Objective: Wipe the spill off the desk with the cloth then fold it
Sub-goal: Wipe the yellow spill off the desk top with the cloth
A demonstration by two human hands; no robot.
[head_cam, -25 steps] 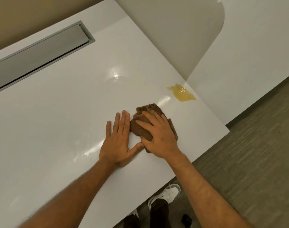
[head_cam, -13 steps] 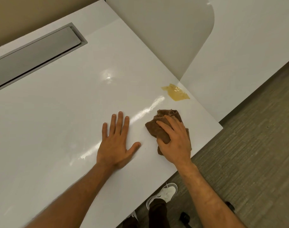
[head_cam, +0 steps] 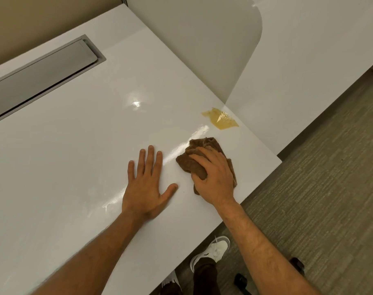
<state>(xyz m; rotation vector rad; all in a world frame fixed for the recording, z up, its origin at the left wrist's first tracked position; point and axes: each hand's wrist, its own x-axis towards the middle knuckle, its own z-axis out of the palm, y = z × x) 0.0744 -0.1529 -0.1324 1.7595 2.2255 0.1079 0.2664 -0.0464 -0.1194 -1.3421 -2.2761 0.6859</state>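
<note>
A yellowish spill (head_cam: 220, 119) lies on the glossy white desk (head_cam: 75, 150) near its far right corner. A crumpled brown cloth (head_cam: 194, 160) rests on the desk a little short of the spill, apart from it. My right hand (head_cam: 215, 177) presses down on the cloth and grips it, covering most of its near half. My left hand (head_cam: 147, 184) lies flat on the bare desk to the left of the cloth, fingers spread, holding nothing.
A grey recessed cable tray (head_cam: 41, 75) runs along the desk's back left. A white divider panel (head_cam: 202, 50) and a second desk (head_cam: 308, 60) stand beyond the spill. The desk's right edge drops to grey carpet (head_cam: 330, 188), where my white shoe (head_cam: 213, 252) shows.
My right hand slid the cloth to the right, away from my left hand and closer to the spill. My left hand stayed flat in place.
</note>
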